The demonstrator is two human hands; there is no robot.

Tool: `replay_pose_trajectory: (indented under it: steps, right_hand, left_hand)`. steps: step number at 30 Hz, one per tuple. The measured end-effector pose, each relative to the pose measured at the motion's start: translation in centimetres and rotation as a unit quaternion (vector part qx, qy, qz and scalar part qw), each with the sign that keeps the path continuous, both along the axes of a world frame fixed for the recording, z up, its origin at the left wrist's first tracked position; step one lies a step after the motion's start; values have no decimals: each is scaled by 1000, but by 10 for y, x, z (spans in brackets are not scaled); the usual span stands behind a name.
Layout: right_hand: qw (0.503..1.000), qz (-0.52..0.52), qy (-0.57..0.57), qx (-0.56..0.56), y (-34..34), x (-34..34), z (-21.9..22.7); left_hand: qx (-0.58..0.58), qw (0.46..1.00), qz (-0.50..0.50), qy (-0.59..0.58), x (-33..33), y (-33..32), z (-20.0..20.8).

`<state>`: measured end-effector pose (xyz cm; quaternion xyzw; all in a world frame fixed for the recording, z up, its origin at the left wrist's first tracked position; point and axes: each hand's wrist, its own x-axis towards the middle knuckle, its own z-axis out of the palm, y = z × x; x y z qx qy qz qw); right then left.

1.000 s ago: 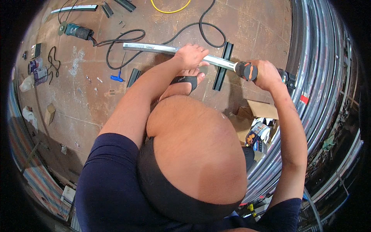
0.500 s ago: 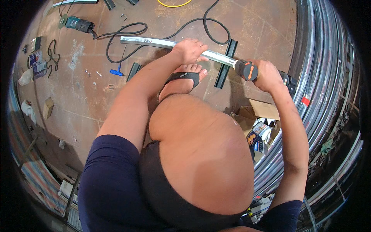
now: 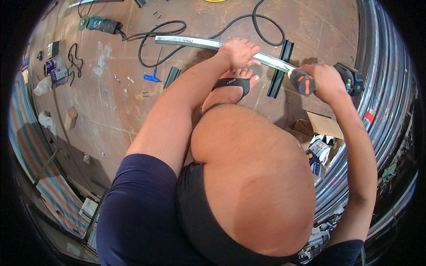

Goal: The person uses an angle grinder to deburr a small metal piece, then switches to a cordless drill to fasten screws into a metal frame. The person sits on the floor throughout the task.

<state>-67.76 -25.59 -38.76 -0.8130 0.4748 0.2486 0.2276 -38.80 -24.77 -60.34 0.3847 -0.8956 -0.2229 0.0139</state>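
Note:
A long silver metal bar [image 3: 199, 43] lies slanting across the floor ahead of me. My left hand [image 3: 239, 51] is closed around its middle, just beyond my sandalled foot [image 3: 235, 84]. With my right hand [image 3: 327, 82] I grip a cordless drill [image 3: 302, 82], black with an orange mark. Its front end meets the bar's right end; the bit's tip is too small to make out. The drill's battery [image 3: 349, 80] sticks out to the right of my hand. Under the right part of the bar lies a short black metal profile [image 3: 275, 84].
An angle grinder [image 3: 104, 25] with a black cord lies far left. Nearer are a blue-handled hex key [image 3: 151, 78], another black profile piece [image 3: 172, 77] and paint cans [image 3: 57, 75]. On the right, an open cardboard box [image 3: 326, 124] stands beside long stacked metal profiles [image 3: 377, 88].
The whole view has shifted, so things sit farther right in the picture. My right hand has turned slightly, swinging the drill's battery farther away from me. My left hand keeps its hold.

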Motion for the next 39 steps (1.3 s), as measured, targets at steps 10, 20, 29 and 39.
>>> replay_pose_trajectory:
  steps: [10,20,29,39]
  right_hand:
    - [1000,5,11,12,-32,-2,38]
    - [994,-104,-42,13,-15,-13,29]
    - [991,-127,-41,5,-2,-17,17]
    - [993,-110,-42,19,-1,-20,13]
  left_hand:
    - [7,1000,1,-14,-1,2,8]
    - [4,1000,12,-11,0,2,7]
    - [-5,1000,8,0,2,1,5]
    - [-5,1000,5,-6,0,0,2]
